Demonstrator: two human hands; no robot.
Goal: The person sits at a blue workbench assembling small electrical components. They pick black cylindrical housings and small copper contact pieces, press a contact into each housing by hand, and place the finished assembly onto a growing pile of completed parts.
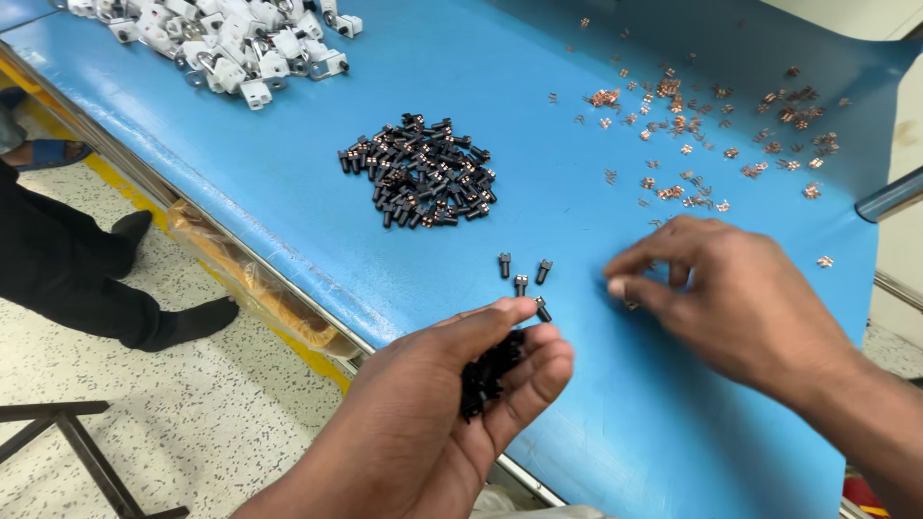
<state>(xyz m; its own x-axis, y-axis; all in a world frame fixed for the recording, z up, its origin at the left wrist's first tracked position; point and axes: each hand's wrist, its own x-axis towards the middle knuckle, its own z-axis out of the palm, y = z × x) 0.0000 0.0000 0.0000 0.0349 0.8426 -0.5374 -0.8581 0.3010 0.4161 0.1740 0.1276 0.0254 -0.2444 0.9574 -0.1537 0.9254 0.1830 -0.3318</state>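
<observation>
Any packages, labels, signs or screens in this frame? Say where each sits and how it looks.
None visible: only loose parts on the blue table, namely the black pieces, copper clips and white housings, plus the left hand and right hand.

No packages, labels, signs or screens anywhere in view.

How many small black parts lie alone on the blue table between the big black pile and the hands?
4 loose black parts: one at the left, one at the right, one below them, and one beside the left hand. That hand may hide others.
</observation>
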